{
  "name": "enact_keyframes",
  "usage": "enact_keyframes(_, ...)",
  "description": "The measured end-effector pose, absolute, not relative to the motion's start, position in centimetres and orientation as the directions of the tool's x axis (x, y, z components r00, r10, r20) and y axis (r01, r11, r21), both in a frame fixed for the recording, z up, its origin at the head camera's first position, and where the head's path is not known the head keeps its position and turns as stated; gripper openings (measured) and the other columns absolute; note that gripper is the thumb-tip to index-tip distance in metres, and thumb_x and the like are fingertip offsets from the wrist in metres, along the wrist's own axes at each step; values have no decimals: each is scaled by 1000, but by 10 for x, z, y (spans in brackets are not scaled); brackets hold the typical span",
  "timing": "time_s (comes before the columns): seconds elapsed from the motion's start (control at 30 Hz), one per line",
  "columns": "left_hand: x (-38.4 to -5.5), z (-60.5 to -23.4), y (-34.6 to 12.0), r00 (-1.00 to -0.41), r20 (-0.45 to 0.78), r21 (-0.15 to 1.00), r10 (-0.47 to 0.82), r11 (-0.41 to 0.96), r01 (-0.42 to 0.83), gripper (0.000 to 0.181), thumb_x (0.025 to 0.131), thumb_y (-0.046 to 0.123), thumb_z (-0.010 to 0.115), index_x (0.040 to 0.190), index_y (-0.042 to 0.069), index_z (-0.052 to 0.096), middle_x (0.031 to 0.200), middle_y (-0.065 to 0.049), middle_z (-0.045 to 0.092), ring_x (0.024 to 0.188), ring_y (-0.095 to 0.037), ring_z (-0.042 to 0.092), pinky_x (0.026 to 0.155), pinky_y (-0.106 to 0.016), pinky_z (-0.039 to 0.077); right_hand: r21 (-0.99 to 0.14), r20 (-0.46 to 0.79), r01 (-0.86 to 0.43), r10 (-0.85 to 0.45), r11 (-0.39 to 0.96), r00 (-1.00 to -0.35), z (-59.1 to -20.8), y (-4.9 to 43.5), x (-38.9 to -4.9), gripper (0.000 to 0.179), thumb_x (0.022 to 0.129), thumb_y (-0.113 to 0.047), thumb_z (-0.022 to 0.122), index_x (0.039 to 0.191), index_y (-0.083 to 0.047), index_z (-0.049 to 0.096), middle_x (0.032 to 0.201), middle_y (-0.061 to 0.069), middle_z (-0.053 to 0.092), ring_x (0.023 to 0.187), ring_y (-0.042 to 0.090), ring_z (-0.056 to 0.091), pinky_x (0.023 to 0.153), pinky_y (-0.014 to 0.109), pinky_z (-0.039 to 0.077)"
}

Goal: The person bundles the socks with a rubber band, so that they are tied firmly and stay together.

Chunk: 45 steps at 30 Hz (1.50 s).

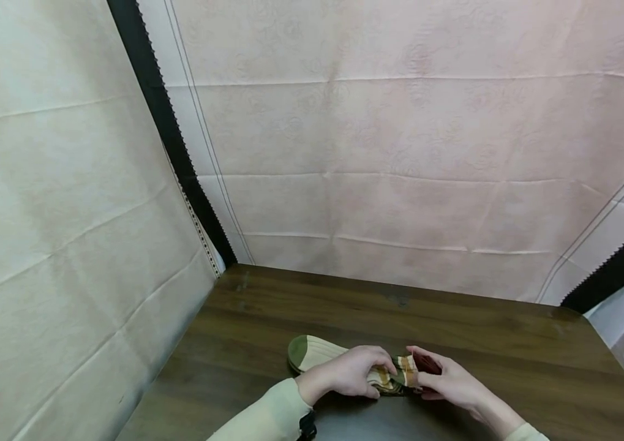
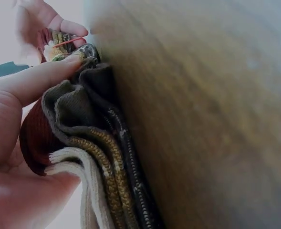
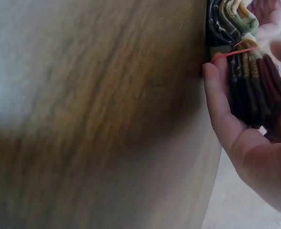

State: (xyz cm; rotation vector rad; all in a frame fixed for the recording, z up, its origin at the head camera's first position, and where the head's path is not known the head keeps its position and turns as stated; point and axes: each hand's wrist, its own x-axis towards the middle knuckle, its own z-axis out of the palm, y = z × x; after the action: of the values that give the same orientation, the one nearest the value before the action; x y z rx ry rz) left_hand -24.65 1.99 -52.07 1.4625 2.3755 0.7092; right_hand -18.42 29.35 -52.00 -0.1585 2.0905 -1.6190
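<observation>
A bundle of folded socks point(image 1: 319, 351), cream with a green toe and striped dark and mustard parts, lies over the wooden table. My left hand point(image 1: 351, 371) grips the bundle around its middle, thumb on the near side. At the other end my right hand point(image 1: 451, 381) holds the gathered dark and maroon part between thumb and fingers. A thin red elastic band point(image 3: 235, 52) crosses the bundle between the hands, with a fingertip of the right hand touching it. In the left wrist view the layered sock edges point(image 2: 90, 124) show beside the left thumb.
The brown wooden table point(image 1: 312, 294) spreads around the socks. Pale fabric sheets point(image 1: 400, 153) hang behind it and at both sides, with black strips point(image 1: 179, 147) at the corners.
</observation>
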Motion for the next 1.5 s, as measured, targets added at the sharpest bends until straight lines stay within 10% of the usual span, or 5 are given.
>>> enact_keyframes(0.37, -248, -521, 21, -464, 19, 499, 886, 394, 772, 43, 90, 13, 88, 129, 22, 73, 140, 8, 62, 133, -6, 55, 109, -22, 43, -932, -247, 154, -264, 330, -932, -530, 287, -187, 71, 105, -19, 70, 164, 2, 37, 156, 37, 44, 96, 34, 76, 78, 49, 64)
enact_keyframes(0.7, -249, -519, 20, -466, -6, 491, 885, 408, 769, 40, 90, 11, 86, 126, 24, 74, 141, 7, 61, 131, -6, 55, 106, -22, 46, -886, -232, 116, -214, 448, -949, -534, 276, -195, 74, 93, -34, 85, 152, -1, 55, 105, 9, 68, 83, 26, 69, 66, 40, 61)
enact_keyframes(1.2, -248, -521, 7, -429, 18, 317, 903, 402, 859, 54, 91, -8, 72, 133, 26, 71, 152, 5, 57, 142, -8, 51, 110, -22, 44, -940, -244, 161, -259, 302, -935, -535, 298, -201, 57, 104, -13, 70, 153, 7, 48, 134, 17, 66, 115, 28, 68, 85, 43, 62)
enact_keyframes(1.5, -258, -521, -2, -413, 58, 202, 909, 395, 896, 53, 97, -5, 69, 141, 24, 70, 154, 2, 57, 148, -11, 46, 117, -26, 40, -850, -167, 121, -43, 512, -985, -538, 283, -203, 64, 96, -32, 83, 150, -7, 59, 123, 10, 70, 104, 22, 67, 77, 39, 58)
